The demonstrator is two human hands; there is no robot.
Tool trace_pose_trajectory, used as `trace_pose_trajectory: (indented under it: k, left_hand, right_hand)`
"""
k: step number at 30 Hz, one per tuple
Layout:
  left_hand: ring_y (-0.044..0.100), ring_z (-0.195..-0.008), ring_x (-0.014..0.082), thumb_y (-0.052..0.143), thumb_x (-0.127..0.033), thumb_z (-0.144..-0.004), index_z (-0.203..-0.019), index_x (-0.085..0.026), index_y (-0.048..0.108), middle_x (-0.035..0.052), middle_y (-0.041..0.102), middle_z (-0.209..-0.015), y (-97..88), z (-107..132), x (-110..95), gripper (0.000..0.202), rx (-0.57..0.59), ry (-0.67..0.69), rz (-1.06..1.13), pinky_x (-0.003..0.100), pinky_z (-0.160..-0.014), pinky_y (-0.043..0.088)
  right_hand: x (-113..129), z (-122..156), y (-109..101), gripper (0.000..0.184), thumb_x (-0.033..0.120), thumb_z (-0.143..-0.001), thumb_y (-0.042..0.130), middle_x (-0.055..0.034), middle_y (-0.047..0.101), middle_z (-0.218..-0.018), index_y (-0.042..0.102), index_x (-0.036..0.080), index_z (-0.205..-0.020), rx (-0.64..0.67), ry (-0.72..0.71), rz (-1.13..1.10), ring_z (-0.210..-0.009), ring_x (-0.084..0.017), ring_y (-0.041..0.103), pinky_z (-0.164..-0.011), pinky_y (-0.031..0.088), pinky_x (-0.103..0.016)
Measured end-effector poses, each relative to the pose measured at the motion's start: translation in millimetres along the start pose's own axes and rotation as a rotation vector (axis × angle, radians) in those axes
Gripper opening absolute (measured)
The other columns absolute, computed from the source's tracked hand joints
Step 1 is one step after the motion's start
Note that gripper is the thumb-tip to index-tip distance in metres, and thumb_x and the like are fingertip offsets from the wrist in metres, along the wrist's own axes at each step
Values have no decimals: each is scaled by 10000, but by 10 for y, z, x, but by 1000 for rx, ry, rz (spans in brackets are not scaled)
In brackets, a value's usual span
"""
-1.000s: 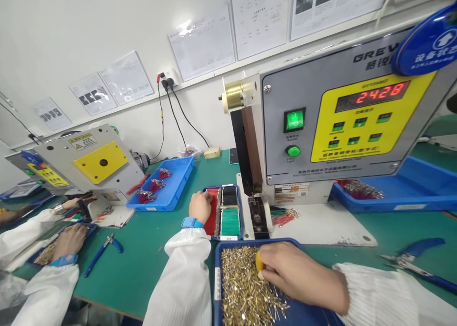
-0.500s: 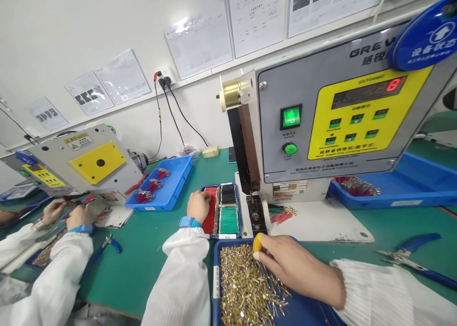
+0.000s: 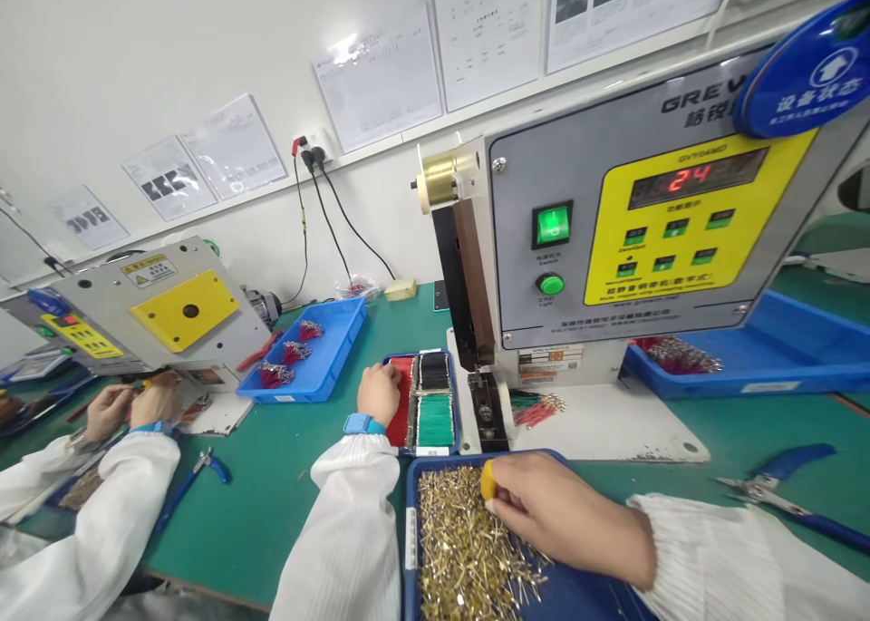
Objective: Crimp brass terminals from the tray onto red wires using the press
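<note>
My left hand (image 3: 379, 394) rests at the left edge of a wire tray (image 3: 422, 451), its curled fingers over the red wires (image 3: 401, 403). Black and green wire bundles (image 3: 435, 394) lie beside them. My right hand (image 3: 564, 512) hangs over a blue tray (image 3: 410, 548) heaped with brass terminals (image 3: 468, 548). A yellow finger cot (image 3: 488, 480) covers one fingertip, and the fingers are drawn together at the pile. Whether either hand holds anything is hidden.
A crimping machine (image 3: 612, 213) with a red counter stands ahead, its crimping head (image 3: 486, 412) beyond the terminal tray. Blue trays of crimped wires (image 3: 333, 349) sit at both sides. Blue-handled pliers (image 3: 775, 490) lie right. A co-worker's hands (image 3: 132, 408) work at another machine (image 3: 156, 304) left.
The counter display has changed from 2428 to 24. The co-worker's hands have risen from their tray towards their machine. My own hands have barely moved.
</note>
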State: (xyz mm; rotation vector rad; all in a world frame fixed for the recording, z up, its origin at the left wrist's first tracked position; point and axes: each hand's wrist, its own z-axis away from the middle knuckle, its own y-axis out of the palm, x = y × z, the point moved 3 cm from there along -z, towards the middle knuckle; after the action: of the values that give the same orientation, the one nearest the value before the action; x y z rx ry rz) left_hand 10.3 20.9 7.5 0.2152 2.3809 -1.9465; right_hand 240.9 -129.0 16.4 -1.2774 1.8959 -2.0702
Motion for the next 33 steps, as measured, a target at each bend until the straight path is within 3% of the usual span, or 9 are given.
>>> trace_pose_trajectory:
  k: [18, 24, 29, 33]
  left_hand:
    - [541, -867, 232, 431, -104, -904, -838, -159, 632, 94, 642, -895, -20, 2, -34, 219, -54, -15, 36, 318, -738, 368]
    - [562, -918, 224, 443, -150, -926, -976, -188, 675, 82, 654, -960, -50, 61, -250, 240, -44, 89, 85, 309, -786, 397]
    - [568, -897, 218, 467, -160, -920, -877, -186, 713, 78, 648, -895, -59, 158, -490, 251, 25, 233, 117, 315, -810, 414]
    - [572, -894, 214, 554, -160, -865, -820, -197, 721, 62, 648, -880, -29, 207, -581, 176, 146, 296, 126, 316, -830, 424]
  right_hand:
    - [-20, -8, 24, 159, 147, -882, 528, -18, 595, -744, 538, 156, -723, -6, -36, 40, -661, -141, 520, -613, 332, -265]
    - [-36, -9, 17, 190, 162, -875, 525, -13, 583, -708, 481, 158, -690, -11, -7, 15, -621, -131, 500, -572, 307, -258]
    - [-53, -19, 24, 127, 153, -879, 516, -1, 581, -672, 515, 147, -752, 0, 42, -46, -600, -121, 509, -556, 294, -244]
    - [-66, -27, 45, 119, 151, -864, 556, -9, 597, -693, 546, 139, -746, 12, 54, -41, -624, -121, 516, -568, 292, -240]
